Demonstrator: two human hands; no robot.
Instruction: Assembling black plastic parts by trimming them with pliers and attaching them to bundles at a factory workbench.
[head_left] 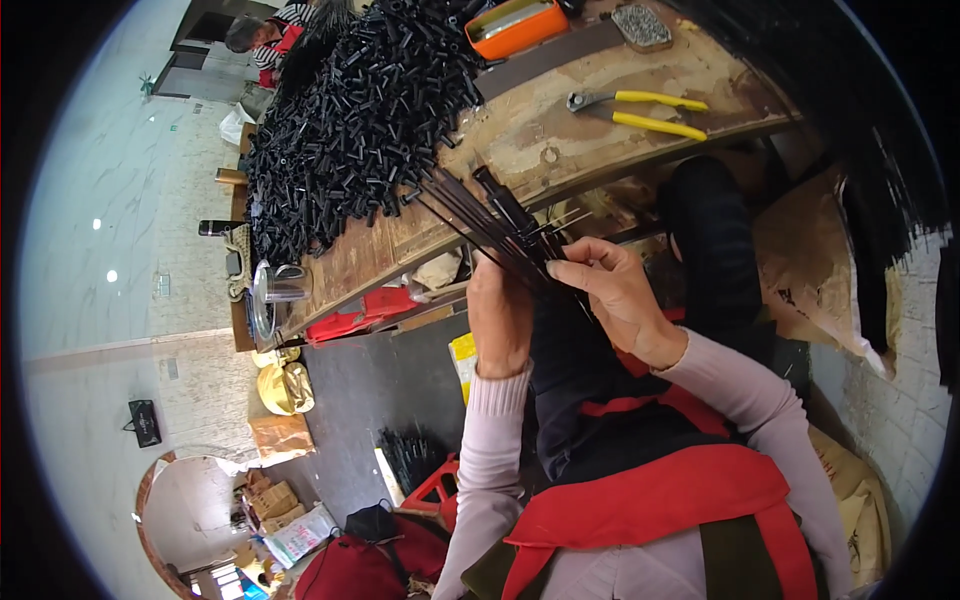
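A bundle of thin dark rods (460, 205) is held above my lap, fanned out toward the bench, and looks like an umbrella frame. Among the rods sits a stepped black cylinder (507, 205). My left hand (502, 315) is closed around the bundle's near side, with its fingers partly hidden behind it. At the bundle's lower right, my right hand (625, 300) pinches with thumb and forefinger at the rods. A few pale thin rod ends (572, 217) stick out just above those fingertips. What exactly lies between them is too small to tell.
A large heap of short black tubes (360, 120) covers the left of the wooden bench (530, 135). Yellow-handled pliers (655, 124), an orange tray (525, 40) and a tin of small metal pieces (642, 28) lie there. A clear jar (288, 283) stands at the far-left end. Another person (268, 42) works beyond the heap.
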